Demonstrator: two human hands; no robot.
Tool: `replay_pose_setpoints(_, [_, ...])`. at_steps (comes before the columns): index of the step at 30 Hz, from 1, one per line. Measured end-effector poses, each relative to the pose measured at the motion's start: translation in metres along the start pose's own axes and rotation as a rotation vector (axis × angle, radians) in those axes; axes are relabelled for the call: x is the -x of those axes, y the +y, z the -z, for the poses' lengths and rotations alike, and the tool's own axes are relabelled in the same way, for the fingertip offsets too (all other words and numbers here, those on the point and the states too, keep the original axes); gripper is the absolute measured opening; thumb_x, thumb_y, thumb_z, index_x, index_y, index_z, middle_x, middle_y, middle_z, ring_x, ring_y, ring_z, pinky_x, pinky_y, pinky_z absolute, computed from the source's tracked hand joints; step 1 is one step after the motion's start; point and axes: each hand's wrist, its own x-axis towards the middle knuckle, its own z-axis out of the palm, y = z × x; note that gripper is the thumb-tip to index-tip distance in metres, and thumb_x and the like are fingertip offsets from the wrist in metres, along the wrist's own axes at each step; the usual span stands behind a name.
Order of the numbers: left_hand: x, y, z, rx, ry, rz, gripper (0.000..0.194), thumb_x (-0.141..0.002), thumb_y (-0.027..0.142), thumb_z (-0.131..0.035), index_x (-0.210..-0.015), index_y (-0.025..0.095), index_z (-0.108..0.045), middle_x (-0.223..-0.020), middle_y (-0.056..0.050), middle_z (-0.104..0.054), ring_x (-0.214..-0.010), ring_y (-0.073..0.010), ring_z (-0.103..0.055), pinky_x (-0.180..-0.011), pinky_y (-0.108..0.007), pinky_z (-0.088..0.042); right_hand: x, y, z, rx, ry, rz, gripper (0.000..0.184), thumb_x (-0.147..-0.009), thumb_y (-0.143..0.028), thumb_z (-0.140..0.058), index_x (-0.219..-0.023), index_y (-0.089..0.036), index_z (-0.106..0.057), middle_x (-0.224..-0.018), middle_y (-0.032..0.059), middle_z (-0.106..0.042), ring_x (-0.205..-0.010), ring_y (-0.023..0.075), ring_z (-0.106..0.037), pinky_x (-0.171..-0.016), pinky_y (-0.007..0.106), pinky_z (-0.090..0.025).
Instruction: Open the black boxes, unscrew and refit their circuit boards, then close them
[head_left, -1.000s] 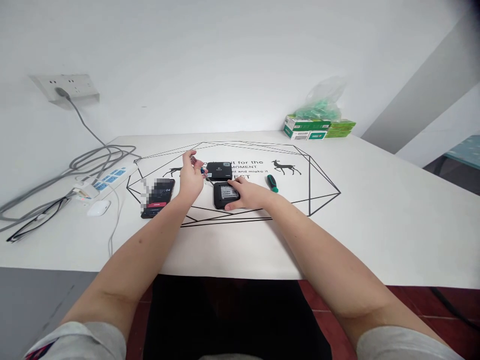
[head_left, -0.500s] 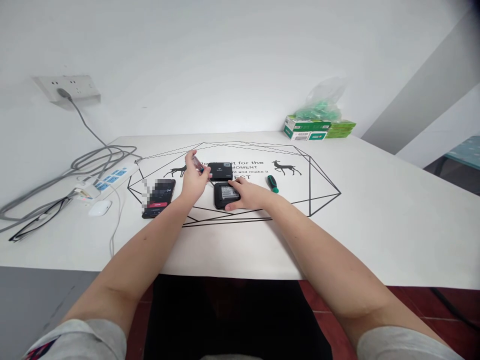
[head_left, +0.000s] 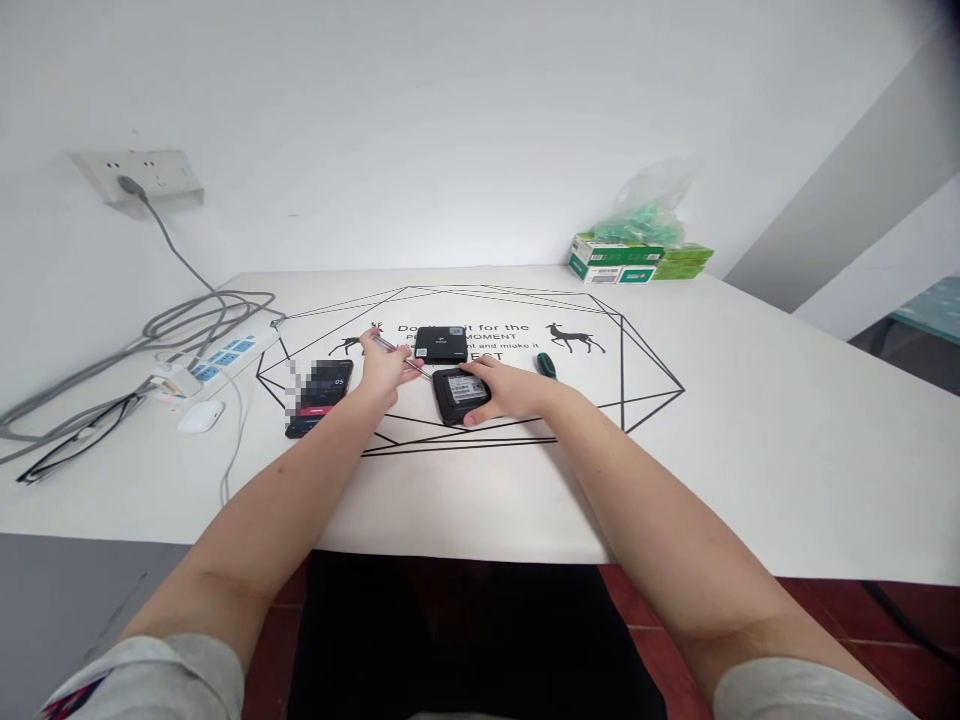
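Observation:
A screwdriver [head_left: 391, 346] with a see-through handle is in my left hand [head_left: 384, 372], its thin shaft slanting down right to the near edge of a black device. My right hand [head_left: 504, 390] grips that small black square device [head_left: 450, 396] from its right side; a white printed label faces up. The device looks slightly turned and tilted on the table. Just behind it lies a flat black box [head_left: 441, 342] with small stickers on its corners. A green and black screwdriver handle [head_left: 545, 365] rests right of my right hand, partly hidden by it.
To the left lie a phone [head_left: 321, 398], a white earbud case [head_left: 201, 416], glasses [head_left: 79, 438] and a power strip [head_left: 225, 362] with grey cables. Green and white boxes [head_left: 619, 258] topped by a plastic bag [head_left: 646, 205] stand at the back right against the wall.
My left hand has lowered and its screwdriver lies at a flatter slant. The labelled device has shifted slightly right and turned, with my right hand still on it.

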Motion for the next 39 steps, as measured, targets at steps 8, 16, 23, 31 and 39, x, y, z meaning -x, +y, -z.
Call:
replay_pose_setpoints(8, [0.002,-0.006,0.0,-0.043,-0.198,0.154,0.076,-0.093,0.008,-0.079,-0.148,0.032,-0.033,-0.095,0.001,-0.071,-0.074,-0.0193,-0.083,-0.086,-0.044,-0.071,0.001,0.024,0.011,-0.043,-0.07,0.114,0.118,-0.066,-0.059,-0.097,-0.168,-0.029,-0.046,-0.168,0.0156,-0.049,-0.156,0.0411,-0.05,-0.133,0.059,-0.039])
replay_pose_setpoints(16, [0.014,-0.003,-0.005,-0.082,-0.246,0.172,0.06,-0.097,0.006,-0.074,-0.14,0.03,-0.04,-0.09,0.002,-0.073,-0.083,-0.0171,-0.083,-0.086,-0.039,-0.07,0.002,0.017,0.011,-0.05,-0.049,0.119,0.113,-0.066,-0.055,-0.099,-0.164,-0.024,-0.052,-0.163,0.0179,-0.053,-0.152,0.0402,-0.054,-0.13,0.057,-0.043])
replay_pose_setpoints(23, [0.019,0.005,-0.007,-0.168,-0.213,0.097,0.061,-0.091,0.004,-0.071,-0.141,0.028,-0.045,-0.085,0.002,-0.073,-0.079,-0.0196,-0.081,-0.08,-0.038,-0.069,0.008,0.011,0.014,0.021,-0.016,0.057,0.11,-0.065,-0.063,-0.097,-0.161,-0.027,-0.056,-0.155,0.0176,-0.06,-0.145,0.0451,-0.056,-0.122,0.065,-0.048])
replay_pose_setpoints(31, [-0.001,0.002,0.016,-1.169,-0.083,-0.369,0.012,-0.093,0.023,-0.069,-0.105,0.022,-0.069,-0.107,-0.019,-0.076,-0.113,-0.0422,-0.076,-0.099,-0.053,-0.06,0.007,-0.015,0.0,0.134,0.109,0.139,0.102,-0.076,-0.062,-0.09,-0.162,-0.023,-0.052,-0.174,0.0195,-0.045,-0.163,0.0487,-0.035,-0.132,0.069,-0.032])
replay_pose_setpoints(39, [-0.003,0.0,0.018,-1.35,-0.101,-0.449,0.041,-0.096,0.03,-0.068,-0.134,0.014,-0.066,-0.146,-0.03,-0.061,-0.145,-0.0492,-0.057,-0.12,-0.062,-0.046,-0.002,-0.023,-0.013,0.034,0.144,0.195,0.084,-0.073,-0.043,-0.083,-0.149,-0.016,-0.059,-0.151,0.0202,-0.062,-0.146,0.041,-0.056,-0.126,0.056,-0.043])
